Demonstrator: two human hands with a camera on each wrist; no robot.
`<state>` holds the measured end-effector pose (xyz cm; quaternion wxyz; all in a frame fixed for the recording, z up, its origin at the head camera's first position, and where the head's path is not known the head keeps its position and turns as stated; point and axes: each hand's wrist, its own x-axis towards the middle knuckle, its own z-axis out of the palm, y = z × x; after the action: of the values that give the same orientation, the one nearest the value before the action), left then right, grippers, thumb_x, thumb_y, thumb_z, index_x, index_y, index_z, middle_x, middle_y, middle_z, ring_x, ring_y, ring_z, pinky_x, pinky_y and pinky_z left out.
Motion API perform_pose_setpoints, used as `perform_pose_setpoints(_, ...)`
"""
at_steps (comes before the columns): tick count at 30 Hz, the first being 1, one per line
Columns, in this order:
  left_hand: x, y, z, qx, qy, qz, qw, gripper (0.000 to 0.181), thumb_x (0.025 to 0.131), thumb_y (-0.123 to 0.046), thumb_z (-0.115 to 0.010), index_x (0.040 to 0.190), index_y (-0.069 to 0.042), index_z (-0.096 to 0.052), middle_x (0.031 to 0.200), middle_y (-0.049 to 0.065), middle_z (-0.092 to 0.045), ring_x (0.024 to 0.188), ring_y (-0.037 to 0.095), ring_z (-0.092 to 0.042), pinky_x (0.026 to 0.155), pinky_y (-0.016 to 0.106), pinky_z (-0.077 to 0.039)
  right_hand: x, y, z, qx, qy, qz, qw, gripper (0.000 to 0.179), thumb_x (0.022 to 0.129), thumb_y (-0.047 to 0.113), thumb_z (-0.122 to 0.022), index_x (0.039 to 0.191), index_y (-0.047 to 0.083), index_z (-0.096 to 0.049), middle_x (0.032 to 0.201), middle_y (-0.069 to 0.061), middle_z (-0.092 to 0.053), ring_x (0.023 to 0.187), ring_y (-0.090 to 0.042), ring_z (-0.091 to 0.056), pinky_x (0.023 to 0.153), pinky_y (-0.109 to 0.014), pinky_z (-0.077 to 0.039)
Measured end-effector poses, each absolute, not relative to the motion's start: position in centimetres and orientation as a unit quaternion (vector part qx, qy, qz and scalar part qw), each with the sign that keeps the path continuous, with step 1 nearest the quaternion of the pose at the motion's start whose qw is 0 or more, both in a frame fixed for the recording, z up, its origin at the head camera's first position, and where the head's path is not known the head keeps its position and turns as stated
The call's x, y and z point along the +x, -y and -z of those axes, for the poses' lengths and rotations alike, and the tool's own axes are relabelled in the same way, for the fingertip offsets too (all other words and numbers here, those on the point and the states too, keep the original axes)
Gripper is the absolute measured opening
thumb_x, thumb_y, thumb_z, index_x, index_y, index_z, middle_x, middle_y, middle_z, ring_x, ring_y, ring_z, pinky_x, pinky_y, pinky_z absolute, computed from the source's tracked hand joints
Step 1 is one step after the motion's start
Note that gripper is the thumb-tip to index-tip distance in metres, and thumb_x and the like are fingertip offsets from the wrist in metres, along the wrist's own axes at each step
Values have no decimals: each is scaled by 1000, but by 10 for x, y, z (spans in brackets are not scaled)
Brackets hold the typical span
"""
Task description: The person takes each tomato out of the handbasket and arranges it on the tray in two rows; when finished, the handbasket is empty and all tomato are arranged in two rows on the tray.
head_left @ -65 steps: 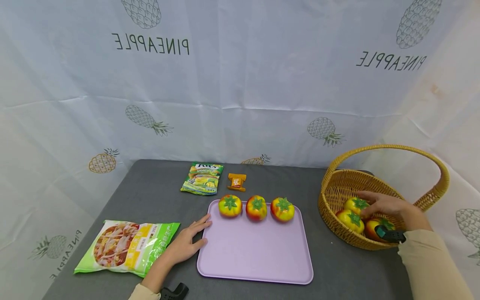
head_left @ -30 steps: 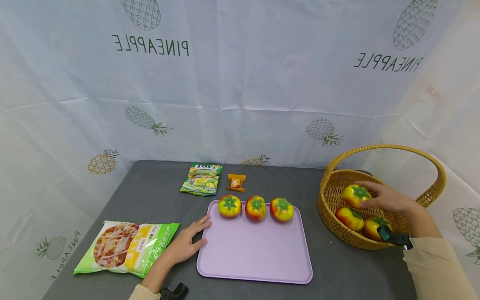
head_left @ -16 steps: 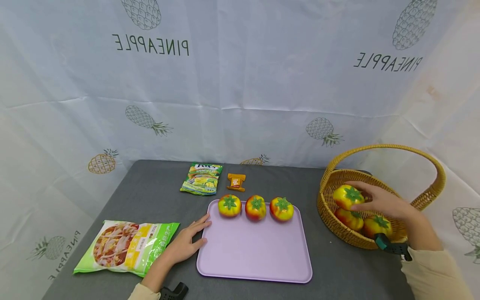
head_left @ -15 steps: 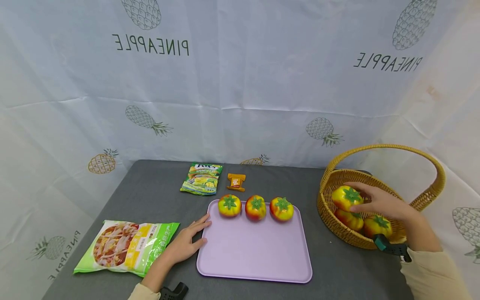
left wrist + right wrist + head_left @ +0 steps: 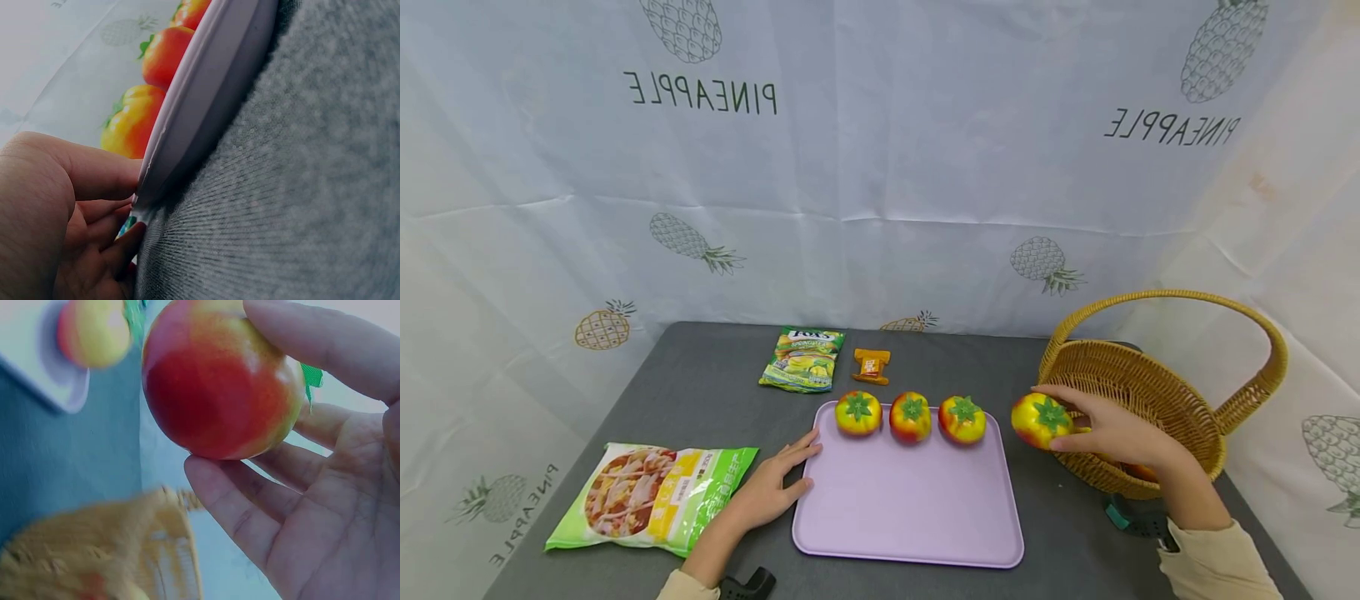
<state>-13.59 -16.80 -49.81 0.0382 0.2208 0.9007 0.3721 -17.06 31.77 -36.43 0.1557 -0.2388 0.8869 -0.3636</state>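
1. On the far left of the grey surface: a big green snack bag, lying flat near the front edge.
2. Just right of that bag: left hand, lying flat on the surface, fingers straight and loose, gripping nothing, tips touching the left edge of the purple tray. Same touch seen close up in the left wrist view, thumb against the tray rim.
3. Farther back, behind the tray: a small green sweets bag, and just right of it a little orange packet.
4. Along the back edge of the tray: three red and yellow toy tomatoes in a row, green tops up, close side by side.
5. Just past the right edge of the tray, up in the air: a fourth toy tomato, green top up, held between tray and basket.
6. Around that tomato: right hand, fingers curled round it, thumb on one side, other fingers under it.
7. On the far right: a woven yellow basket with a tall handle, sitting on the surface just behind the right hand, with a bit of red fruit showing inside.
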Motion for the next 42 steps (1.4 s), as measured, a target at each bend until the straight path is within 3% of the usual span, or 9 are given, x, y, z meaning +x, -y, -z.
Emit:
perform_pose_setpoints(5,-136,168,498,222,-900,-374,38,47,93,-21,-57,137,-6,-50,152,8,-36,138,35,-34,109,61,-26,-171,-296,377,-233,-866,405,179,69,86,23,-70,145,11,-35,128,-19,-48,99,-9,-55,79,-24,-53)
perform_pose_setpoints(9,-137,168,499,228,-897,-377,36,47,93,-20,-57,137,-5,-50,152,10,-36,137,35,-35,109,61,-24,-171,-278,387,-250,-860,412,168,69,86,24,-70,144,10,-36,132,-19,-48,104,-14,-55,83,-25,-53)
perform_pose_setpoints(18,-137,169,500,230,-893,-384,38,47,93,-20,-57,136,-4,-51,152,10,-35,137,35,-35,109,61,-23,-169,-234,411,-264,-853,422,158,72,84,27,-71,144,5,-37,140,-21,-44,114,-31,-52,94,-45,-49)
perform_pose_setpoints(25,-137,169,500,229,-897,-377,36,47,93,-21,-57,136,-6,-51,151,10,-36,137,36,-36,108,62,-25,-162,-197,430,-266,-828,455,192,72,84,29,-72,144,10,-39,140,-13,-45,116,-27,-50,96,-38,-48)
perform_pose_setpoints(36,-137,168,499,223,-899,-376,28,46,91,-19,-59,135,-6,-53,151,9,-38,136,34,-37,108,61,-26,-159,-148,444,-269,-827,459,183,72,81,33,-74,143,14,-42,136,-3,-50,113,-21,-50,93,-31,-49)
perform_pose_setpoints(42,-137,169,499,210,-899,-382,48,47,92,-20,-58,136,-7,-52,152,6,-35,138,31,-35,111,58,-23,-159,-126,455,-280,-837,440,168,71,81,38,-73,141,16,-44,136,2,-50,114,-15,-51,98,-34,-47)
